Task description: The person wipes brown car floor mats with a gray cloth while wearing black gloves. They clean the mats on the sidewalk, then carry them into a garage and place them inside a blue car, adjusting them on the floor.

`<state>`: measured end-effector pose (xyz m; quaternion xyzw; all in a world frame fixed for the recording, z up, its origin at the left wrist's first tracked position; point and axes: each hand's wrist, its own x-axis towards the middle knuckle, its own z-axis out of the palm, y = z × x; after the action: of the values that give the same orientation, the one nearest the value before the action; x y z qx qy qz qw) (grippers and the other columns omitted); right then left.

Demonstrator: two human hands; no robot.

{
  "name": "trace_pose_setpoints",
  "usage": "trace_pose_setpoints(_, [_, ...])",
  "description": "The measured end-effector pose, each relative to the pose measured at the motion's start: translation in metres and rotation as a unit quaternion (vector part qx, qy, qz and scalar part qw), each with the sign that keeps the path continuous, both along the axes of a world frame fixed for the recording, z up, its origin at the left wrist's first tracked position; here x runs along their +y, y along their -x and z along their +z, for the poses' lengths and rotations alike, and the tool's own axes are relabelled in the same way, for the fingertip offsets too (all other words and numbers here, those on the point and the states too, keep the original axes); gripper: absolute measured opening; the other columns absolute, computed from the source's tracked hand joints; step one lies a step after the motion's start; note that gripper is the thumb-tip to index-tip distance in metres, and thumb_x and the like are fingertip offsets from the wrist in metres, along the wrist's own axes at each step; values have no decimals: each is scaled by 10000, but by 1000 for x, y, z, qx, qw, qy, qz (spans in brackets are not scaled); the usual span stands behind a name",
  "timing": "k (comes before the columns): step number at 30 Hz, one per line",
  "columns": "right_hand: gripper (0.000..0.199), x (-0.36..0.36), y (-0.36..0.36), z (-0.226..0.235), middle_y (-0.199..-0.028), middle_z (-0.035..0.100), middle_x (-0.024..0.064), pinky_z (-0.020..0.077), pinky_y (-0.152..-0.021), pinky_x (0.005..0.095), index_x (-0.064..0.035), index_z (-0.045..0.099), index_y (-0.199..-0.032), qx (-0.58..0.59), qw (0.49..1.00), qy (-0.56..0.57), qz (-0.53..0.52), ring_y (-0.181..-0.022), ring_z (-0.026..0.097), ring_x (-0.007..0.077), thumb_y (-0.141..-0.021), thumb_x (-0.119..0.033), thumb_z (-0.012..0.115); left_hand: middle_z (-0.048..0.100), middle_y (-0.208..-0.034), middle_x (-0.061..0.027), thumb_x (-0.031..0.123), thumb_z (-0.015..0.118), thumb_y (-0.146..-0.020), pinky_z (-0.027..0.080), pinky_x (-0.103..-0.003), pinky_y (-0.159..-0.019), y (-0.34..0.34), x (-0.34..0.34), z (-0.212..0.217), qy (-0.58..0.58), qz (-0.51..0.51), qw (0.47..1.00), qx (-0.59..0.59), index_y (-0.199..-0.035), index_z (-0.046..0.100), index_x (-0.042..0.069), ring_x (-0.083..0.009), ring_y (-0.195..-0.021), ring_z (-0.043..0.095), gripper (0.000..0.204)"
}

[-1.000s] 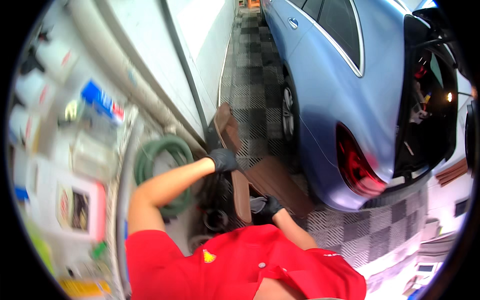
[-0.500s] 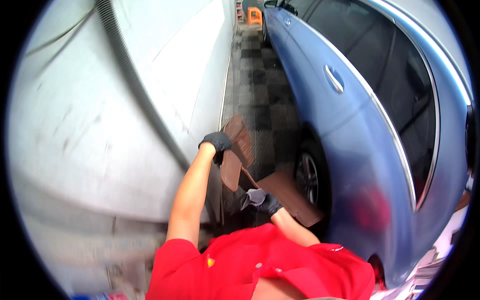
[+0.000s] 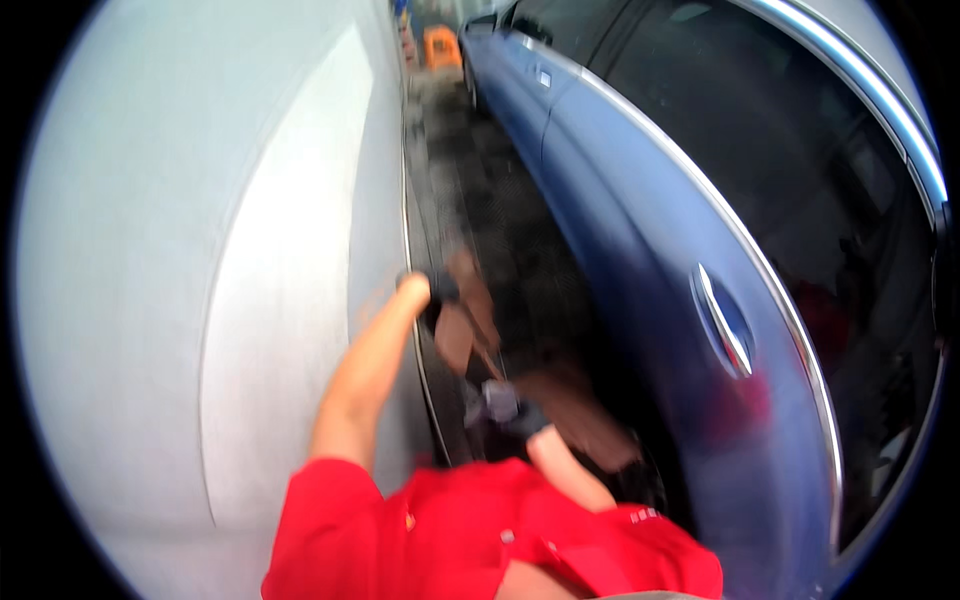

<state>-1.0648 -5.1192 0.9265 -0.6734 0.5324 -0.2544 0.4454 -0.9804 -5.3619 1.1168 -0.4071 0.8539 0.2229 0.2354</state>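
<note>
My left hand (image 3: 438, 286), in a black glove, is closed on a brown, leather-like car floor mat (image 3: 478, 300) at the wall side. A second brown panel, apparently part of the same mat set, spreads to the right as a larger mat piece (image 3: 580, 410) beside and beyond my right hand (image 3: 526, 416). That hand, also gloved in black, grips a crumpled grey cloth (image 3: 500, 400); whether it bears on the mat too I cannot tell. Motion blur smears both hands and the mat edges.
A blue car (image 3: 620, 220) runs along my right, with a chrome door handle (image 3: 722, 320). A pale wall (image 3: 280, 270) stands close on my left. The dark tiled floor (image 3: 480, 190) forms a narrow passage to an orange stool (image 3: 441, 47).
I have moved forward along the car: the rear wheel has dropped out of sight and the door handle is nearer. Both hands keep hold, the mats carried along with me.
</note>
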Motion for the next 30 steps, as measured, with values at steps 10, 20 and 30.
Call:
trace_pose_setpoints(10, [236,-175,47,47,-1047,598,97,421,-886,283,-58,561,-1072,-340,915,-73,-206,-1021,540,198,-850,-139,551,662,-763,-155,259,513,-816,521,-370,-573,122,-235,-25,-144,-66,977,-143,-818,650,-20,-259,-620,644,310])
trace_pose_setpoints(20, [439,-305,61,-79,-1095,593,100,410,-913,340,-128,596,-1043,-379,828,-108,-398,-1039,535,259,-866,-484,411,602,-1045,-181,248,541,-765,479,-413,-800,408,-546,37,223,-105,885,395,-1044,595,100,-352,-946,590,320])
trace_pose_setpoints(30, [283,-319,19,-17,-836,600,107,458,-755,341,-161,641,-899,314,871,-171,-337,-876,572,261,-834,-386,481,559,-1173,-172,202,630,-736,465,-365,-872,528,-635,-41,109,-136,956,236,-1158,544,97,-317,-1024,586,443])
